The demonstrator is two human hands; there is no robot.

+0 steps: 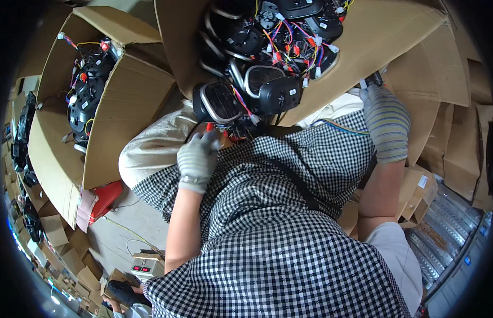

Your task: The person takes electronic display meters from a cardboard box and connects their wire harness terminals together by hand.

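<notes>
My left hand, in a grey striped work glove, is above my lap with its fingers curled. What its fingers hold, if anything, I cannot make out. Just beyond it lie a red-ended piece and a dark tangle of wires. My right hand, gloved in the same way, is closed at the side of the big carton, by a small dark part with a pale piece beside it. A strand of coloured wires runs across my apron to this hand. Ahead are black oval-faced units with metal rims and connector wires.
The big open carton in front holds several more black units. Another open carton at left holds similar ones. Beside it is a red object. A switch box sits lower left, near another person. Folded cardboard and metal sheeting lie right.
</notes>
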